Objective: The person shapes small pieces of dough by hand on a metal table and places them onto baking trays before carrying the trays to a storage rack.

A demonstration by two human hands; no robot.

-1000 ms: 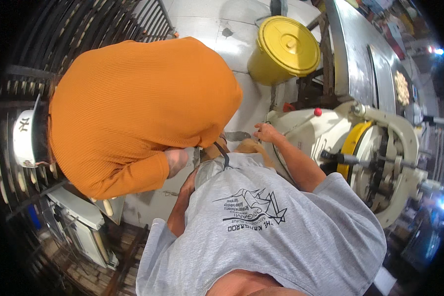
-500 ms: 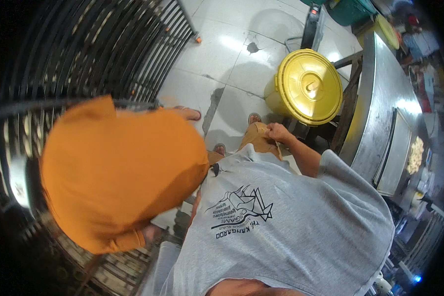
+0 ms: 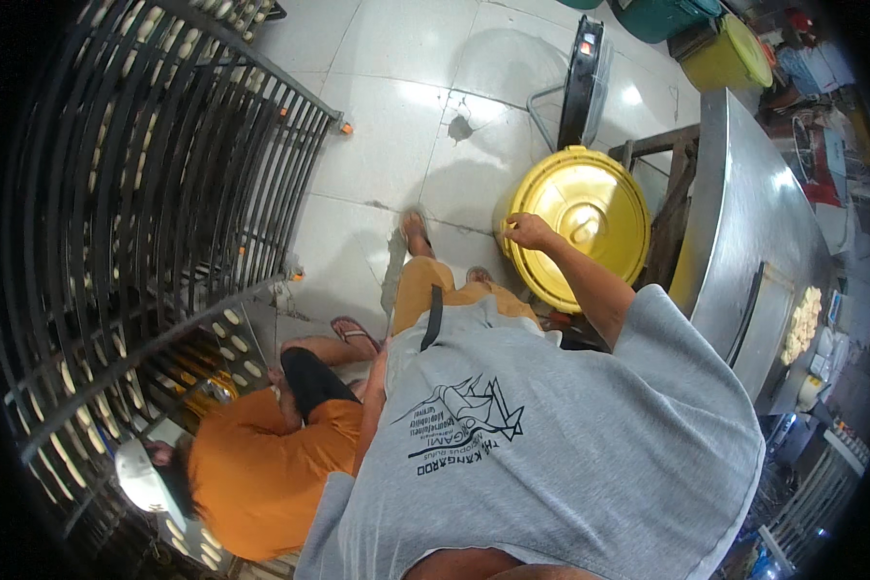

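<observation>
One hand of ours is showing clearly: our right hand (image 3: 529,231) is reaching out over the near rim of the yellow lid (image 3: 580,220), fingers curled in together, though we cannot tell whether they are pinching anything or touching the plastic. That lid is round, smooth and glossy, with raised rings and a small knob at its middle; it is lying flat on a tub and facing up, so it has no long axis to speak of. It is sitting on the pale tiled floor (image 3: 387,116), just beside the wooden frame (image 3: 669,208) under the long steel table (image 3: 744,222), whose brushed top is running away from us up the right of the view. Our left hand is hiding under our grey shirt (image 3: 570,445), so we cannot tell its fingers. On our left a person in an orange shirt (image 3: 261,474) is crouching beside the dark wire rack (image 3: 116,222), whose thin metal bars are carrying rows of small pale dough pieces (image 3: 232,333).
</observation>
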